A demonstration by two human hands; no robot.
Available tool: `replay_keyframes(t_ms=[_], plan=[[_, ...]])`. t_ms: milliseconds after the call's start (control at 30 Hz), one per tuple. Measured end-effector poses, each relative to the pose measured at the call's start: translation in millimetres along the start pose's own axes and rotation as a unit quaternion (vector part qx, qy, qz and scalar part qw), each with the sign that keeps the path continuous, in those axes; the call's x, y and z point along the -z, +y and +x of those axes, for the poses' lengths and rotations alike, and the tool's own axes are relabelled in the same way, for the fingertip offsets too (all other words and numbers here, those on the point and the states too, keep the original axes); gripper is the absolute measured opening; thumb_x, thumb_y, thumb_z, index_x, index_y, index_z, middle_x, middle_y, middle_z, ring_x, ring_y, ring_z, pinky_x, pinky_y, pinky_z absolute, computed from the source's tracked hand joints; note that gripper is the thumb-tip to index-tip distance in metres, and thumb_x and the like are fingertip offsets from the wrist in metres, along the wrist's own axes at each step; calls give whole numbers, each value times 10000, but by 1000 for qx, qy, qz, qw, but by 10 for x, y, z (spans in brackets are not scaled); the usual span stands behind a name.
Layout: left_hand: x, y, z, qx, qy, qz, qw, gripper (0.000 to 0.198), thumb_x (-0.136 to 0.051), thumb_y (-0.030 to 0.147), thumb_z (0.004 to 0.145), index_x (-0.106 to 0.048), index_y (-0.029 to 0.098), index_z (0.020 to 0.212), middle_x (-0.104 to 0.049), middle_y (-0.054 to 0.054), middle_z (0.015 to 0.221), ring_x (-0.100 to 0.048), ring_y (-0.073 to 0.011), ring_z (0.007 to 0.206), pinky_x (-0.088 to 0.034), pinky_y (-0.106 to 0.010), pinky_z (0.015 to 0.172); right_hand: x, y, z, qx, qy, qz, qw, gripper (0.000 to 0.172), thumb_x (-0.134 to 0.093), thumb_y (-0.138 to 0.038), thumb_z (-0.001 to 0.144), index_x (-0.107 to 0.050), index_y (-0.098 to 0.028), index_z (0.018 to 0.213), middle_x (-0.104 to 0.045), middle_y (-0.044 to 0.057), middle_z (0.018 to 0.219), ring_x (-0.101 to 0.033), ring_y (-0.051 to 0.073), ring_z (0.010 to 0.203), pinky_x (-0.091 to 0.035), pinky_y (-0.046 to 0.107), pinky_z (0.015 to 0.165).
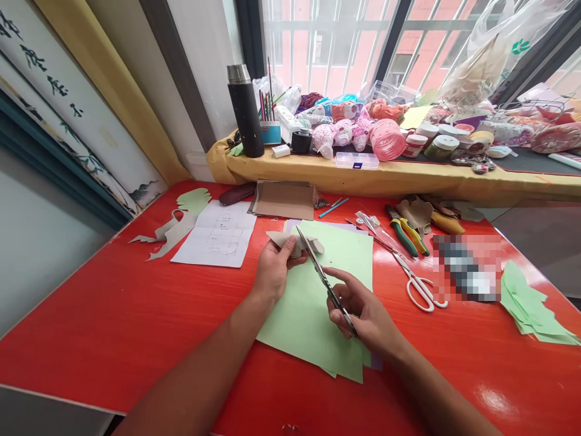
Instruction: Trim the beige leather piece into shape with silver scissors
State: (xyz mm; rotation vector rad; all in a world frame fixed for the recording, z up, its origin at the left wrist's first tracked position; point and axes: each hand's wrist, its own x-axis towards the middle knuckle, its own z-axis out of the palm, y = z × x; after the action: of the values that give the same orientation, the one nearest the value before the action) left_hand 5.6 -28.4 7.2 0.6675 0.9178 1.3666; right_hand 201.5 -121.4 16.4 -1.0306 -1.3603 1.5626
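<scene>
My left hand (275, 272) pinches a small tan piece of card (282, 240) above a stack of pale green paper sheets (308, 315). My right hand (364, 306) grips a pair of dark metal scissors (325, 283) by the handles. The scissors' tips reach up to the tan piece, and the blades seem to meet its edge. Part of the tan piece is hidden behind the blades and my fingers. Both hands are held just above the green sheets.
The red table (91, 327) also bears a drawn-on white paper (218, 234), a flattened cardboard box (284, 200), green-handled pliers (403, 237), white-handled scissors (422, 292) and green paper scraps (529, 306). A blurred patch (467, 267) covers one spot. A crowded windowsill runs behind.
</scene>
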Motion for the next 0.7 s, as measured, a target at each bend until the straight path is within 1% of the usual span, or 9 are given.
replay_keyframes(t_ms=[100, 167, 233, 333, 400, 467, 567, 700], plan=[[6, 7, 5, 37, -27, -43, 998, 369, -962, 361, 743, -788, 165, 1002, -818, -86, 1030, -764, -207, 905, -618, -338, 832, 5, -15, 13, -1, 5, -9, 1000, 723, -808, -542, 953, -501, -270, 1549, -555, -54, 793, -458, 119, 548, -421, 263, 486], [6, 12, 3, 57, -43, -47, 996, 343, -965, 299, 718, -812, 162, 993, -822, -92, 1054, -755, -208, 929, -600, -332, 852, 16, -20, 19, 1, 12, -9, 1000, 724, -802, -545, 955, -495, -267, 1549, -554, -54, 796, -455, 117, 543, -420, 263, 486], [4, 21, -2, 59, -41, -39, 997, 315, -968, 271, 698, -823, 157, 954, -815, -76, 983, -723, -171, 841, -566, -288, 770, 31, -6, 22, 1, 17, -11, 1000, 728, -802, -547, 953, -495, -268, 1551, -554, -53, 801, -453, 115, 541, -415, 261, 485], [-6, 47, -9, 70, -34, -45, 996, 313, -987, 262, 666, -808, 145, 895, -761, -30, 832, -625, -104, 673, -472, -235, 605, 54, 45, 26, -3, 26, -16, 1000, 732, -807, -545, 945, -507, -276, 1555, -536, -55, 796, -452, 119, 539, -413, 260, 475], [-17, 66, -11, 92, -35, -60, 993, 333, -1000, 259, 648, -791, 138, 876, -728, -13, 794, -605, -88, 638, -448, -218, 564, 62, 73, 30, -8, 33, -22, 999, 726, -811, -538, 943, -518, -282, 1556, -513, -58, 789, -452, 122, 537, -412, 261, 470], [-25, 77, -11, 106, -30, -69, 992, 338, -1003, 239, 640, -778, 136, 869, -720, -9, 792, -622, -88, 642, -466, -208, 565, 63, 75, 31, -11, 39, -25, 999, 724, -813, -539, 938, -526, -287, 1554, -506, -59, 790, -454, 123, 532, -406, 263, 465], [-26, 72, -3, 110, -9, -74, 991, 309, -983, 193, 658, -772, 143, 878, -738, -17, 804, -653, -98, 663, -516, -210, 600, 53, 38, 21, -7, 39, -18, 999, 728, -812, -557, 933, -530, -285, 1547, -527, -52, 800, -456, 122, 524, -403, 267, 468], [-16, 57, 12, 105, 21, -98, 989, 297, -966, 144, 667, -766, 152, 887, -759, -21, 826, -691, -110, 707, -562, -214, 655, 32, 14, -3, 20, 26, -6, 999, 706, -796, -540, 955, -521, -307, 1562, -544, -53, 793, -449, 120, 524, -412, 262, 468]])
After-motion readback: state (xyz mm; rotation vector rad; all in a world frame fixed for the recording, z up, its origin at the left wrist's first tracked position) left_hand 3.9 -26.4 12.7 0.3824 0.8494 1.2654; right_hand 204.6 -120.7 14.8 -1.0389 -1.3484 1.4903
